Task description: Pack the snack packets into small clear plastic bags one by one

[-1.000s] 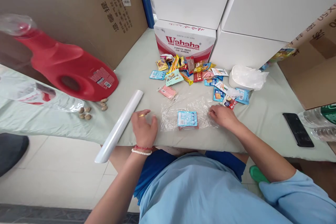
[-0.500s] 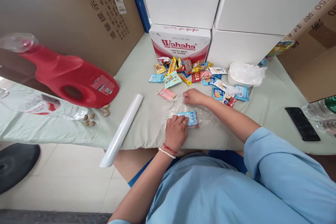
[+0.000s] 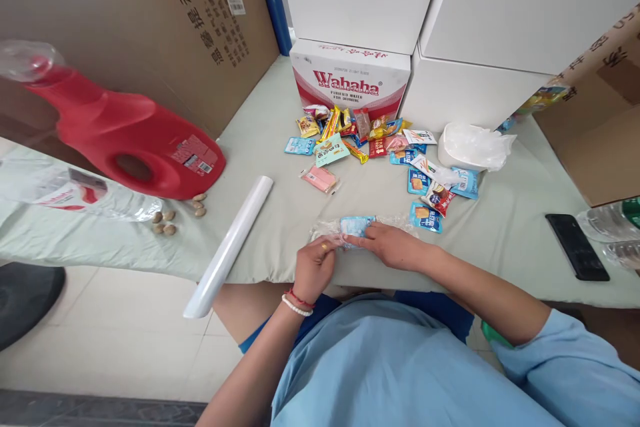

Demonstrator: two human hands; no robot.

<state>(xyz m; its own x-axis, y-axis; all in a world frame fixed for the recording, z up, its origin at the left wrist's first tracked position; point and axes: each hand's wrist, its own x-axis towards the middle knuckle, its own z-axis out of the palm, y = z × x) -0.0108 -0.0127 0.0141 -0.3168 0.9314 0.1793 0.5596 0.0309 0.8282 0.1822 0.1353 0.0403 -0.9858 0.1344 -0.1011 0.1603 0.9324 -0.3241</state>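
Film (image 3: pixel 324 227) just below frame centre looks light and flimsy, best gripped edgewise, left hand (image 3: pixel 316 263) pinching it, right hand (image 3: pixel 397 247) over the packet (image 3: pixel 356 224), grip unclear.

Surface (image 3: pixel 280 240) under my work: matt, creased cloth. Near its front edge, my clear plastic film (image 3: pixel 320 228) looks crinkled, glossy. White roll (image 3: pixel 230 247) overhanging that edge: smooth, shiny.
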